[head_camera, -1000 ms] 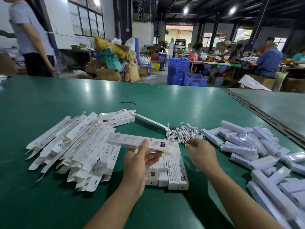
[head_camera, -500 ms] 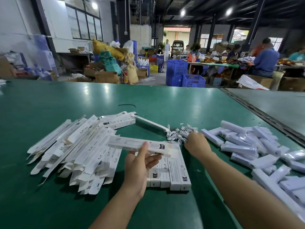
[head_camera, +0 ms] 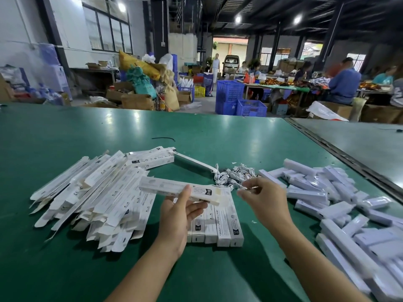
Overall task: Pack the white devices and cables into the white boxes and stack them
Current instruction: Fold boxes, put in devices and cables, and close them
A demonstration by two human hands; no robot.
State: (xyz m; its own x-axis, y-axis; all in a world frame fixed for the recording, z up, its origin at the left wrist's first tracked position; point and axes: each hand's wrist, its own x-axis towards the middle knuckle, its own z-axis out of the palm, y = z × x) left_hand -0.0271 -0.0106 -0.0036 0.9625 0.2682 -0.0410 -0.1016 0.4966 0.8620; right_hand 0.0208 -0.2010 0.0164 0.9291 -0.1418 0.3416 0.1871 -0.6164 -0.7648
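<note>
My left hand [head_camera: 177, 216] holds a long white box [head_camera: 165, 188] level above the green table, its open end toward the right. My right hand [head_camera: 265, 198] pinches a small coiled white cable [head_camera: 244, 187] just right of that open end. A tangle of white cables [head_camera: 234, 174] lies behind the hands. White bar-shaped devices [head_camera: 309, 192] in clear wrap are heaped at the right. Flat unfolded white boxes [head_camera: 93, 192] spread across the left. A short row of packed boxes [head_camera: 222, 225] lies under the held box.
The green table [head_camera: 130, 131] runs far back, with a black strip [head_camera: 163, 138] lying on it. A dark seam [head_camera: 340, 158] divides it from a grey table at the right. Blue crates [head_camera: 231, 97], cartons and seated people are beyond the far edge.
My right hand reached into the cable pile, then drew back toward me with a cable pinched in its fingers. The left hand kept the box steady.
</note>
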